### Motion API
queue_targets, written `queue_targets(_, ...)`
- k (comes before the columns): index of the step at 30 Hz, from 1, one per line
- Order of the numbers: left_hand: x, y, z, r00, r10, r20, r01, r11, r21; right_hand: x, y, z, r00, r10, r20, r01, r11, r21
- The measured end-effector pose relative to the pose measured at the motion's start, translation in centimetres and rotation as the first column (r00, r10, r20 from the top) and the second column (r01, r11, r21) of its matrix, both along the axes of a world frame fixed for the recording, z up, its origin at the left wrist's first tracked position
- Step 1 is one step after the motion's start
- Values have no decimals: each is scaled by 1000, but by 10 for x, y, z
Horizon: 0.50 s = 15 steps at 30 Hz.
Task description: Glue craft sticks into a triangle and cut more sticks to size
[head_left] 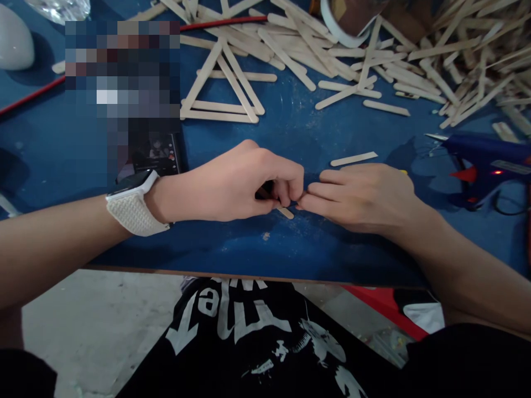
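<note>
Left hand curled, pinching wooden stick on blue table — right hand flat, fingertips touching left's.

A flat, pale wooden craft stick lies low on the blue table, at the middle of the frame. Only its rounded end shows, poking out toward the lower right beneath the curled fingers of the left hand; the rest is hidden. The right hand meets the left just above it, fingertips touching. Whether a second stick is pinched between them cannot be told.
</note>
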State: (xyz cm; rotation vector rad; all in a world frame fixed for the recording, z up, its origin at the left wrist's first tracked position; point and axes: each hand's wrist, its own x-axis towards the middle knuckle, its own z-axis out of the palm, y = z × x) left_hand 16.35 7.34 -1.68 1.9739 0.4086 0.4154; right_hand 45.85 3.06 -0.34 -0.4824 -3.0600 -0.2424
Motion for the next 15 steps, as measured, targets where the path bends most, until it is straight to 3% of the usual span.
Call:
queue_targets(5, -1, 0, 1, 1000, -8, -8, 8, 1000, -2, 2, 4, -3, 999, 34, -4, -34, 999, 6)
queue_targets(15, -2, 0, 1, 999, 10, -32, -11, 1000, -12, 7, 3, -1, 999, -13, 36, 17, 993, -114)
